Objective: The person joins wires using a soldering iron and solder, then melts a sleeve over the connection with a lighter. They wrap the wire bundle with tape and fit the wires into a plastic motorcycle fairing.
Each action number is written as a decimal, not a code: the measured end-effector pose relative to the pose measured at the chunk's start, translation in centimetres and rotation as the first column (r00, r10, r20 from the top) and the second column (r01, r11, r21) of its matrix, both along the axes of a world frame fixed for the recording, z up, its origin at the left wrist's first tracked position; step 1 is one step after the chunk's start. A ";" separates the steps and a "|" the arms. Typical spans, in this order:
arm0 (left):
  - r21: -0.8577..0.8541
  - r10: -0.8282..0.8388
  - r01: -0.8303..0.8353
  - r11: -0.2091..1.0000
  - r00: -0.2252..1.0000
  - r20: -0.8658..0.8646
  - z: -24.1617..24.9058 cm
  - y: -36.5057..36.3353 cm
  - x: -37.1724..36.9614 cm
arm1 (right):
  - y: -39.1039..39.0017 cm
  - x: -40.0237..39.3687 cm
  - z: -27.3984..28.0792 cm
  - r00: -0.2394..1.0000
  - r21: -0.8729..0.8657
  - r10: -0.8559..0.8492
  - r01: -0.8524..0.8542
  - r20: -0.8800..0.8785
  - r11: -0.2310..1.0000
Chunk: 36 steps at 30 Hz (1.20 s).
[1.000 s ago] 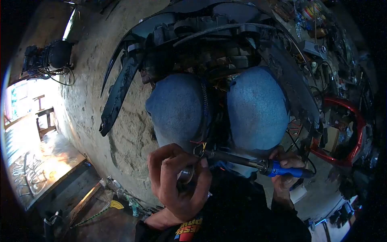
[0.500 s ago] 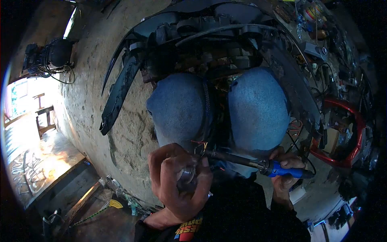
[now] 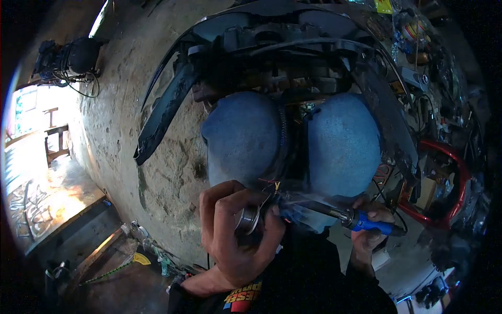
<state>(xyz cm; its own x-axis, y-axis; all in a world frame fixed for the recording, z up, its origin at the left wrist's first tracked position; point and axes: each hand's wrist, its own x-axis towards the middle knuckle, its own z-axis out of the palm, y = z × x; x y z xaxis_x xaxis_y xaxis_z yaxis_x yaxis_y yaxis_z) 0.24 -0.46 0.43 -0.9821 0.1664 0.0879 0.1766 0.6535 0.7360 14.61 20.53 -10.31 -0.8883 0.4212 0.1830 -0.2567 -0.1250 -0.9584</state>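
Note:
My left hand (image 3: 238, 230) is closed around a small metallic spool (image 3: 248, 220), its thumb and fingertips meeting near some thin wires. Red and yellow wire ends (image 3: 276, 184) stick up just beyond those fingertips. In my right hand (image 3: 369, 230) is the blue handle of a soldering iron (image 3: 370, 223). The iron's dark shaft points left, its tip close to the wires beside my left fingertips. Faint smoke drifts around the shaft. Whether the tip touches the wires is too small to tell.
Beyond my knees lies a large dark plastic fairing (image 3: 170, 112). A red curved frame (image 3: 463, 183) and a grey device (image 3: 414, 78) are at the right, among cables. A black machine (image 3: 78, 56) stands at the upper left. A wooden plank (image 3: 99, 255) lies at the lower left.
The spool shows more clearly between the fingers of my left hand. Smoke near the iron's shaft is more visible. The whole view has shifted slightly.

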 end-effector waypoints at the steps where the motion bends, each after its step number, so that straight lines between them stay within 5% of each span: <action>1: 0.005 -0.017 0.017 1.000 1.000 -0.002 0.0 -0.1 -0.1 | 0.0 0.2 -0.4 1.000 0.012 -0.020 0.020 -0.012 1.000; 6: 0.024 -0.055 0.055 0.998 0.998 -0.019 -0.1 -0.3 -0.3 | -0.4 1.0 -0.2 0.991 -0.155 -0.116 0.125 0.066 0.980; 16: 0.060 -0.057 0.057 0.997 0.998 -0.002 0.2 -0.4 -0.6 | 0.0 0.9 0.4 0.986 -0.079 -0.126 0.135 0.110 0.988; 23: 0.084 -0.065 0.064 0.994 0.998 0.000 0.1 -0.6 -0.6 | 2.4 4.2 -2.2 0.997 -0.200 -0.060 0.067 0.044 0.977; 27: 0.092 -0.070 0.070 0.993 0.998 0.001 0.2 -0.4 -0.7 | 0.6 2.9 -0.3 0.969 -0.215 -0.218 0.239 0.117 0.947; 36: 0.133 -0.044 0.037 0.990 0.998 0.051 0.4 -0.3 -0.4 | 1.0 1.9 1.3 0.970 -0.181 -0.169 0.200 0.174 0.963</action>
